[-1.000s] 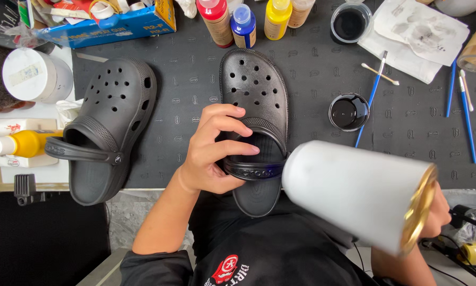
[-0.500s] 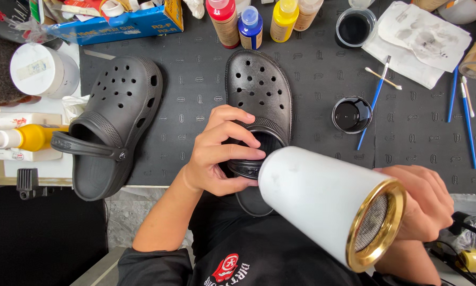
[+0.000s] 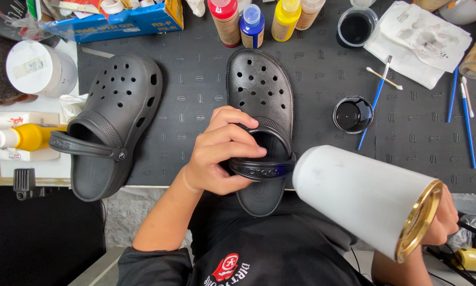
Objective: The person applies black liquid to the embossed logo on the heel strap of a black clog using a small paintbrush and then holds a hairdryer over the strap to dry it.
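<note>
Left hand (image 3: pixel 222 151) clamps heel strap of black clog (image 3: pixel 261 122) at mat centre, toe pointing far, long axis near-far. Right hand (image 3: pixel 442 220) holds white dryer (image 3: pixel 367 198), nozzle aimed left at clog heel. Second clog (image 3: pixel 108 124) lies left, untouched.

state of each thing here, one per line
right clog: flat on mat, strap gripped by left hand
left clog: lying untouched
white dryer: held in right hand, aimed at clog
paint cup: open, black inside
paint bottles: capped, upright
</note>
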